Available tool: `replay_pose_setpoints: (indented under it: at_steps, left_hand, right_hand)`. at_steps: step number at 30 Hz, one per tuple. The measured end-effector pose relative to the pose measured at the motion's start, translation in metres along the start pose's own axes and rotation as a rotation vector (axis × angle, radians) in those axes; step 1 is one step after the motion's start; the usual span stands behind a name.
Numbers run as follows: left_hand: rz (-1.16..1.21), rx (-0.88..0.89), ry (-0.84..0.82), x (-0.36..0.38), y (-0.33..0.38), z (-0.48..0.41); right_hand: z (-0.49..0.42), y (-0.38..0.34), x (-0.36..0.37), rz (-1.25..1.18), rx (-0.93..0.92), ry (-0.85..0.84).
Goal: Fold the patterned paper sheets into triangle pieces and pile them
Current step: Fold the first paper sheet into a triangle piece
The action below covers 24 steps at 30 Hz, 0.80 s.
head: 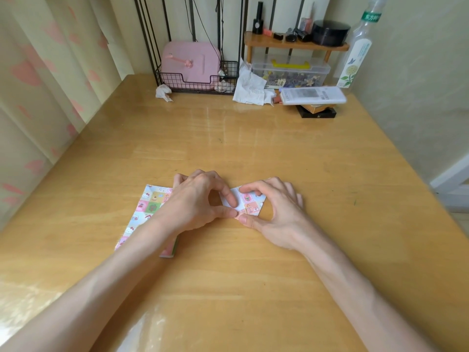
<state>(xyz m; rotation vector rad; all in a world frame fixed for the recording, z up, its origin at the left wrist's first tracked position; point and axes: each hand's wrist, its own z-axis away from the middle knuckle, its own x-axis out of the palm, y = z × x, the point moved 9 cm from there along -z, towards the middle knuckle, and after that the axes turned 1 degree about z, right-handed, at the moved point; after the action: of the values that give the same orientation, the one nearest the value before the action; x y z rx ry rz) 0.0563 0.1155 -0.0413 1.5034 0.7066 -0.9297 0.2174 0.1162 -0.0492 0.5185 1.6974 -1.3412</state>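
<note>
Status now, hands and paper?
Left hand and right hand pinching small patterned paper sheet. Patterned paper stack under left wrist. Nothing obstructing.

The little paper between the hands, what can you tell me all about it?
The small paper piece lies flat on the wooden table. Its right part shows pink cartoon squares; its left part is plain white, folded over. The left hand and right hand both press it with fingertips, thumbs meeting at its near edge. It is not yet a triangle.
</note>
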Motion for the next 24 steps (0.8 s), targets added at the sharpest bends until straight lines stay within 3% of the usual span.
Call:
replay_pose_setpoints:
  at_steps: [24]
  left_hand:
    - [0.026, 0.009, -0.008, -0.0038, 0.0013, 0.0098]
  right_hand:
    - [0.0002, 0.0014, 0.0010, 0.000, 0.017, 0.081]
